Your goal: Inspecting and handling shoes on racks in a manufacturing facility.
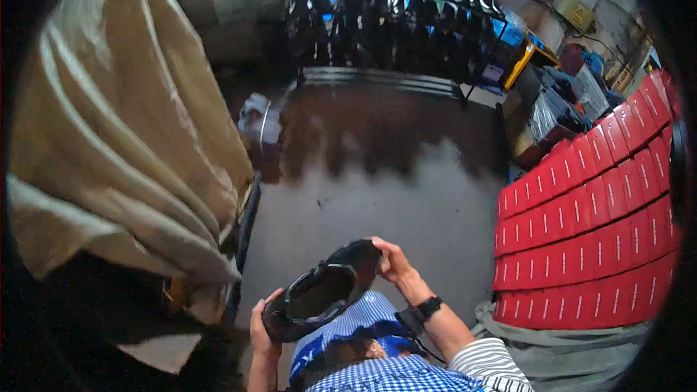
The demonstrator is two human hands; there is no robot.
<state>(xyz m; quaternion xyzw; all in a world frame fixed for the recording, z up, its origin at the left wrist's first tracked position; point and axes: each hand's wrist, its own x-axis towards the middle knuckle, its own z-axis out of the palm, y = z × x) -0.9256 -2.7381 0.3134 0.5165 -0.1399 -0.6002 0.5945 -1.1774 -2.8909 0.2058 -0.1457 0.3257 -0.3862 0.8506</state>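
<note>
A dark, glossy black shoe (319, 292) is held in front of my body, tilted, its wide oval opening facing up toward me. My left hand (264, 328) grips its lower left end, with the fingers partly hidden behind it. At the upper right end, my right hand (394, 261) is closed on the shoe's edge. A black watch (428, 308) sits on my right wrist. Below the shoe is the blue-and-white checked cloth (363, 363) over my front.
Red boxes (581, 225) stand in stacked rows at the right. A tan cloth cover (131, 123) hangs at the left. Ahead, beyond the grey floor (377, 210), a rack (385, 76) carries many dark, shiny shoes. A tied bundle (260, 120) lies left of it, mixed goods (566, 101) to the right.
</note>
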